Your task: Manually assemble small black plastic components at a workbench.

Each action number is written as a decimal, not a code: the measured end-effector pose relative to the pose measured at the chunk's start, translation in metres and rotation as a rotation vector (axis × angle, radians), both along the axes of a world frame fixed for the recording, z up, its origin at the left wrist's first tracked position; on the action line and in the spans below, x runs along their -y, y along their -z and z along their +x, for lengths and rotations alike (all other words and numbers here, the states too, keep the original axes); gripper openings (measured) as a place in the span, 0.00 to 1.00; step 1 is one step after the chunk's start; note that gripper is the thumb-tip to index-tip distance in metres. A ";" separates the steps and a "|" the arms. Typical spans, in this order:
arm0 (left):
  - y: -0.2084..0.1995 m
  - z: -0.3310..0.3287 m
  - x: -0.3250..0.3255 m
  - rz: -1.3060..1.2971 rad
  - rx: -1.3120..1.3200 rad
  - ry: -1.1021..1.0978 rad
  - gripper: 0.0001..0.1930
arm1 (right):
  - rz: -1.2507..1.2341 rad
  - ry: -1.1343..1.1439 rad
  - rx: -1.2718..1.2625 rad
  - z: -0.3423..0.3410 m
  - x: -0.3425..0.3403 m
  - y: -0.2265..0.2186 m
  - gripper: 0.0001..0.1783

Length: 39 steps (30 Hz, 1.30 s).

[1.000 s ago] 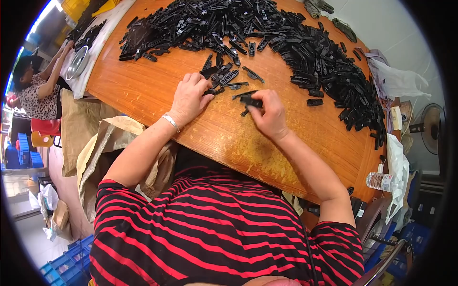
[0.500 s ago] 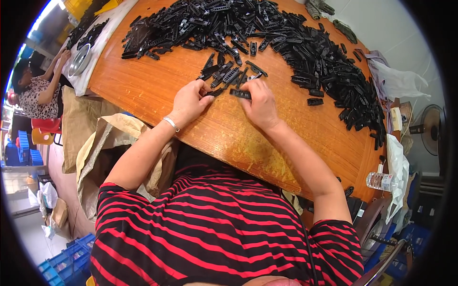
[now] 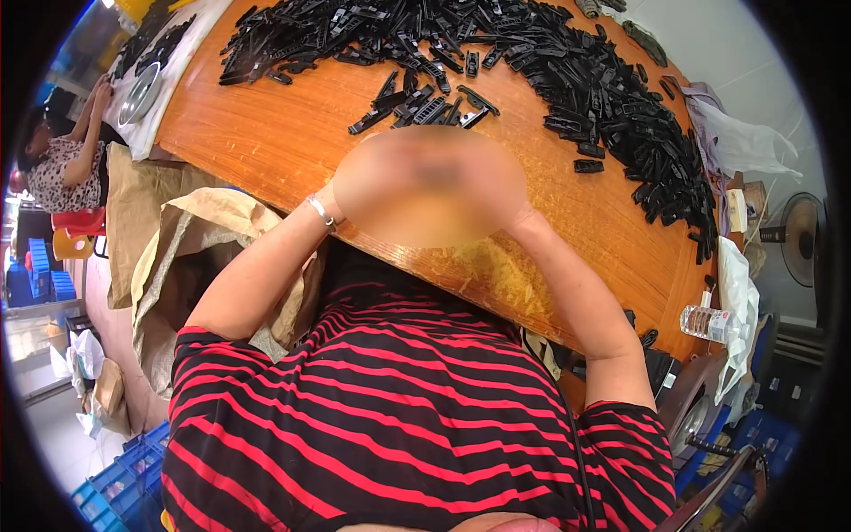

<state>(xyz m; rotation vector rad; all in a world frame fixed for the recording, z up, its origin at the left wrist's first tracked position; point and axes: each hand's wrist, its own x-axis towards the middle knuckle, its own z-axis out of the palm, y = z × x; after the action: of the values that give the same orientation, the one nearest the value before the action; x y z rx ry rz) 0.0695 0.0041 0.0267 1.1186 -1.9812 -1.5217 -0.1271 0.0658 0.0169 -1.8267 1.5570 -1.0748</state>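
Note:
A blurred oval covers both hands above the near part of the wooden table (image 3: 257, 151). My left hand (image 3: 377, 182) and my right hand (image 3: 492, 182) are close to each other inside it, their fingers not readable. Between them is a dark smudge whose shape I cannot make out. Just beyond the hands lies a small group of black plastic clip-like parts (image 3: 430, 111), some ribbed. Farther out, a large heap of similar black parts (image 3: 612, 124) curves across the far side and down the right.
A clear plastic bottle (image 3: 705, 323) and a white plastic bag (image 3: 737, 310) are by the right edge. Brown sacks (image 3: 146, 222) stand left of the table. Another person (image 3: 66, 168) sits at a white table at far left, beside a metal bowl (image 3: 140, 93). A fan (image 3: 798, 239) stands at right.
Half a second ago each hand pinched a black plastic part, a little apart. Now the hands are blurred over, and the scene has shifted slightly in view.

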 end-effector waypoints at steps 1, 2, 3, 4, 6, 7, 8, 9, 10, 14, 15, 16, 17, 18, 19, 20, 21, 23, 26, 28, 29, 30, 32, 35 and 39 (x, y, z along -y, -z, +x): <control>-0.003 -0.003 0.000 0.019 -0.023 -0.020 0.11 | 0.169 -0.001 0.125 -0.001 0.001 -0.002 0.11; -0.005 -0.005 0.001 0.037 -0.046 -0.040 0.11 | 0.338 -0.002 0.251 -0.002 0.001 -0.003 0.09; -0.003 -0.006 0.003 0.082 -0.053 -0.071 0.10 | 0.327 0.010 0.336 -0.003 0.001 -0.003 0.08; -0.002 -0.006 0.004 0.082 -0.053 -0.071 0.10 | 0.327 0.011 0.337 -0.004 0.000 -0.003 0.08; 0.003 -0.005 0.005 0.144 -0.012 -0.117 0.10 | 0.488 0.054 0.395 -0.007 -0.001 -0.003 0.08; 0.007 -0.006 0.006 0.143 -0.012 -0.114 0.10 | 0.487 0.057 0.396 -0.008 -0.003 -0.002 0.08; 0.010 -0.006 0.005 0.160 -0.003 -0.122 0.09 | 0.519 0.060 0.427 -0.008 -0.004 0.001 0.09; 0.012 -0.007 0.005 0.177 0.007 -0.131 0.09 | 0.552 0.063 0.459 -0.008 -0.005 0.003 0.11; 0.012 -0.008 0.004 0.178 0.008 -0.129 0.09 | 0.553 0.065 0.460 -0.008 -0.005 0.003 0.11; 0.014 -0.011 0.002 0.196 0.012 -0.155 0.09 | 0.547 0.091 0.462 -0.009 -0.004 0.006 0.10; 0.015 -0.012 0.002 0.218 0.009 -0.158 0.08 | 0.529 0.096 0.454 -0.008 -0.004 0.006 0.10; 0.016 -0.011 0.002 0.219 0.009 -0.157 0.08 | 0.529 0.096 0.454 -0.008 -0.003 0.006 0.10; 0.017 -0.011 0.002 0.234 0.005 -0.167 0.08 | 0.536 0.097 0.404 -0.006 -0.002 0.005 0.10; 0.018 -0.011 0.002 0.249 0.001 -0.178 0.09 | 0.542 0.097 0.354 -0.006 -0.001 0.004 0.10; 0.020 -0.011 0.002 0.252 0.001 -0.179 0.09 | 0.546 0.097 0.353 -0.005 -0.001 0.003 0.10; 0.022 -0.011 0.002 0.250 -0.002 -0.180 0.09 | 0.552 0.093 0.337 -0.005 0.000 0.002 0.10; 0.024 -0.011 0.002 0.248 -0.004 -0.182 0.09 | 0.559 0.090 0.322 -0.005 0.000 0.000 0.10; 0.019 -0.013 0.003 0.259 0.022 -0.177 0.09 | 0.604 0.087 0.314 -0.006 0.002 -0.005 0.10; 0.019 -0.015 0.006 0.249 0.071 -0.162 0.10 | 0.659 0.057 0.260 -0.010 0.008 -0.005 0.11; 0.021 -0.015 0.006 0.233 0.096 -0.149 0.11 | 0.673 0.032 0.215 -0.011 0.009 -0.003 0.13; 0.024 -0.014 0.004 0.054 0.166 -0.128 0.12 | 0.617 0.048 0.123 -0.010 0.006 0.001 0.13; 0.025 -0.014 0.002 -0.126 0.234 -0.106 0.13 | 0.559 0.065 0.030 -0.009 0.005 0.003 0.13; 0.025 -0.016 0.002 -0.087 0.242 -0.114 0.14 | 0.620 0.081 0.060 -0.010 0.005 -0.007 0.13; 0.028 -0.015 0.007 -0.052 0.233 -0.132 0.14 | 0.669 0.083 0.072 -0.011 0.007 -0.010 0.14; 0.024 -0.012 0.004 -0.043 0.240 -0.094 0.13 | 0.538 0.031 -0.043 -0.015 0.002 0.009 0.14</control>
<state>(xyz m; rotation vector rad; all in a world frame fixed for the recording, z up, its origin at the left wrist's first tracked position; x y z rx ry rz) 0.0570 -0.0002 0.0030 1.4127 -2.0703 -1.3435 -0.1419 0.0643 0.0079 -1.4646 1.6986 -0.5513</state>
